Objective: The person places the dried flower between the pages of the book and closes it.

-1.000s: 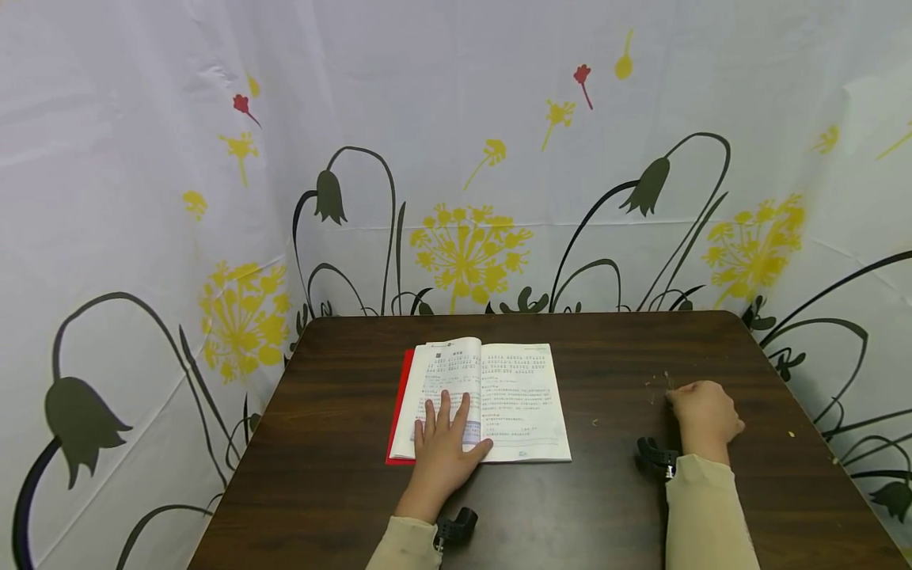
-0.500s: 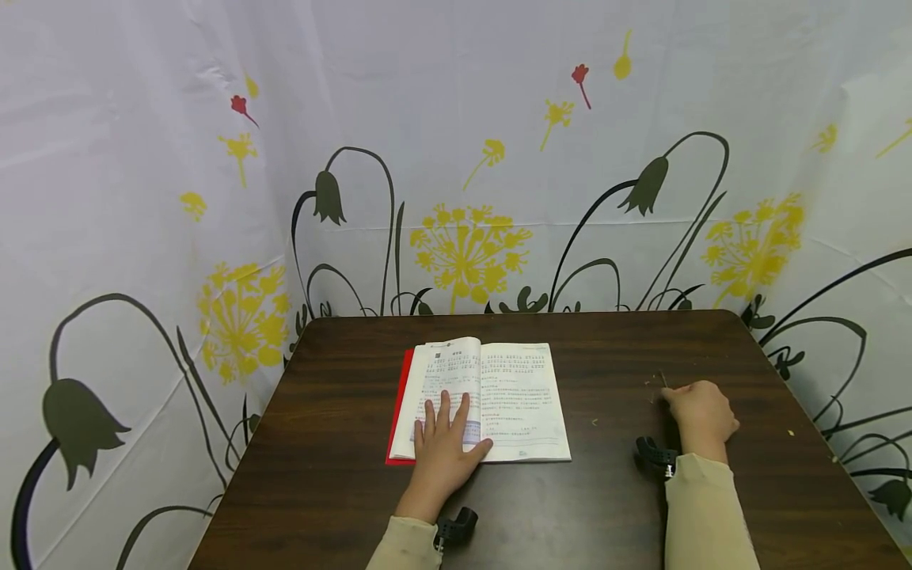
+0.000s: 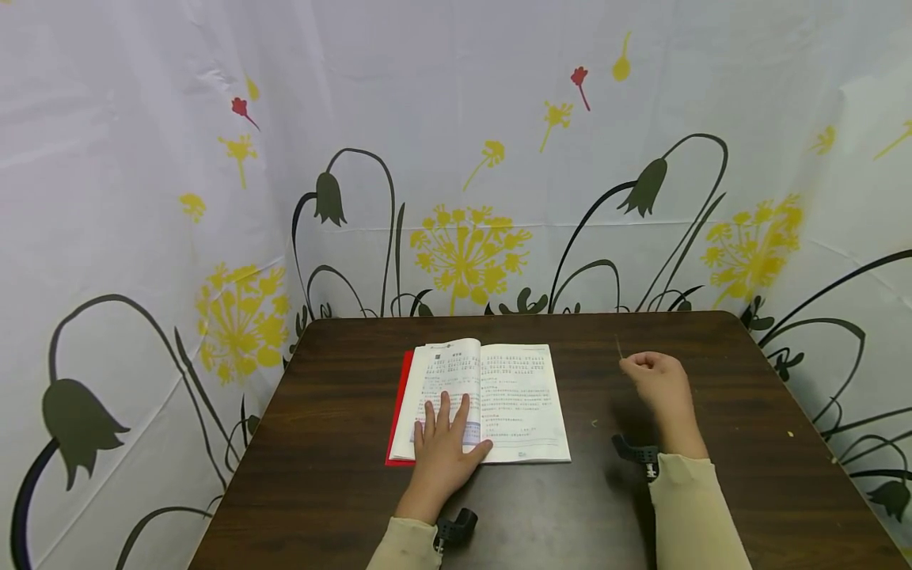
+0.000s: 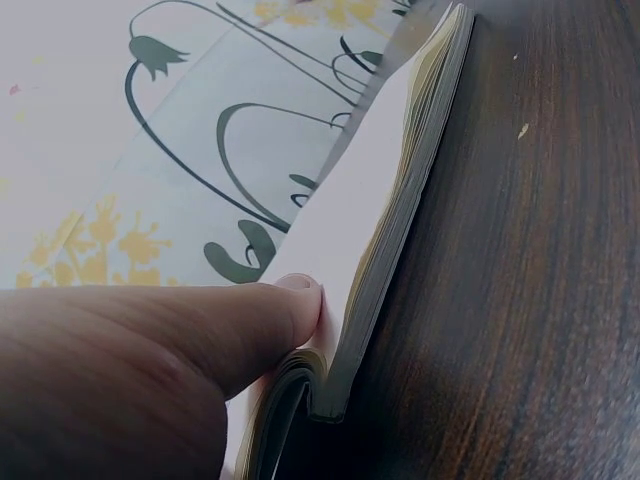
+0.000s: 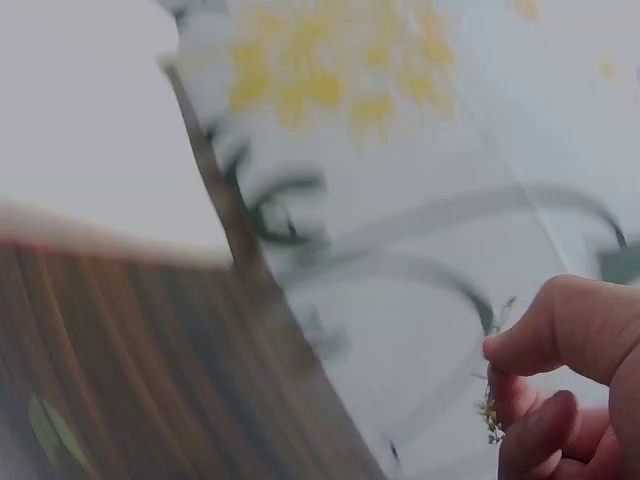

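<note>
An open book (image 3: pixel 523 396) with printed pages and a red cover edge lies on the dark wooden table (image 3: pixel 328 443). My left hand (image 3: pixel 443 455) rests spread on its left page, and the thumb presses near the fold, as the left wrist view also shows. To the right of the book, my right hand (image 3: pixel 663 392) is raised above the table. Thumb and forefinger pinch a thin dried plant sprig (image 3: pixel 618 346). In the right wrist view small leafy bits of the sprig (image 5: pixel 490 420) stick out past the fingertips.
Small plant crumbs lie about the table, such as a pale bit (image 3: pixel 594 423) right of the book and a yellowish bit (image 3: pixel 790 434) farther right. A white curtain (image 3: pixel 456 119) with printed flowers hangs behind the table.
My right hand has lifted from the table and moved left toward the book, carrying the dried sprig from where plant bits lay. My left hand has stayed on the page.
</note>
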`<state>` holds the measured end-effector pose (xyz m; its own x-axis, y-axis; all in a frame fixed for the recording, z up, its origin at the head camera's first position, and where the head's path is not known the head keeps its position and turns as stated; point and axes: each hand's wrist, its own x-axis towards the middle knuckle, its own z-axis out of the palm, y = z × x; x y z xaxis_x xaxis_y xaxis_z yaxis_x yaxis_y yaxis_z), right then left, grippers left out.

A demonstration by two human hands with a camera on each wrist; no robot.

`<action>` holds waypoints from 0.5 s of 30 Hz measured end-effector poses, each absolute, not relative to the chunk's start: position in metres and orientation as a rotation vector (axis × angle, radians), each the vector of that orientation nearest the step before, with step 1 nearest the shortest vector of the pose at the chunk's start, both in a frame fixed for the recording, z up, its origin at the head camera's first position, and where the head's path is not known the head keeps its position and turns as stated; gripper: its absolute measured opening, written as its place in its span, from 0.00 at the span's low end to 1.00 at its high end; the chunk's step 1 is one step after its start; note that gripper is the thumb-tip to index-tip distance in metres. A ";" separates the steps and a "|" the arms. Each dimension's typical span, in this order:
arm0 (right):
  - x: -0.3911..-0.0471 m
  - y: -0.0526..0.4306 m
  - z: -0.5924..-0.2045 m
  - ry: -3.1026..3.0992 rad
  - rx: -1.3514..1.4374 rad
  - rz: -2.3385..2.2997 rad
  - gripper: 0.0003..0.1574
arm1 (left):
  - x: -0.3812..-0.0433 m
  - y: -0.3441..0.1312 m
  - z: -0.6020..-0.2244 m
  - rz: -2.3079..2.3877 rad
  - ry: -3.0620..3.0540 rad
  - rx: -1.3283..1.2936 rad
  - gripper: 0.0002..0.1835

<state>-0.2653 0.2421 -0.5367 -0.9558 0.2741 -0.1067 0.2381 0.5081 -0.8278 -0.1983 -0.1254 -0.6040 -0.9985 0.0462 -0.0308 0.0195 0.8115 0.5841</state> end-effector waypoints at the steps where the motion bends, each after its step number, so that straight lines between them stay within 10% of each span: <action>1: -0.266 0.231 -0.537 -2.670 -0.421 1.526 0.20 | -0.198 -0.125 -0.604 0.952 2.946 0.052 0.50; 15: -0.263 0.096 -0.577 -2.597 -0.149 2.119 0.14 | -0.200 -0.126 -0.605 0.911 2.978 0.068 0.50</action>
